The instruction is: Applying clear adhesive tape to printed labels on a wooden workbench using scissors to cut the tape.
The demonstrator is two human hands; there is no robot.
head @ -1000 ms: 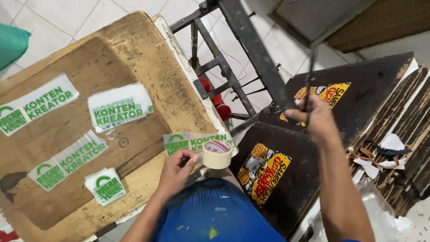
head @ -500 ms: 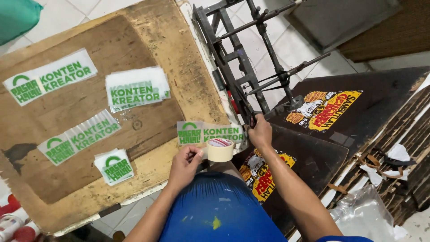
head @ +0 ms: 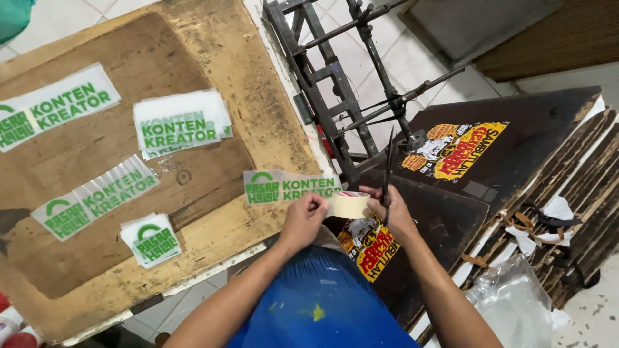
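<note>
Both hands pinch the tape roll (head: 349, 205): left hand (head: 303, 219) on its left, right hand (head: 393, 216) on its right, also gripping upright scissors (head: 387, 164).

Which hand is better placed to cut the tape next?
Right. The right hand already grips the scissors beside the tape roll, while the left hand pinches the tape end.

Hemmed in on the far side by the black metal frame (head: 335, 96) — bars crossing just beyond both hands. Open bare wood on the board (head: 213, 232) to the left, between sticker piles (head: 180, 122). Right side crowded by dark printed boards (head: 490, 154).
</note>
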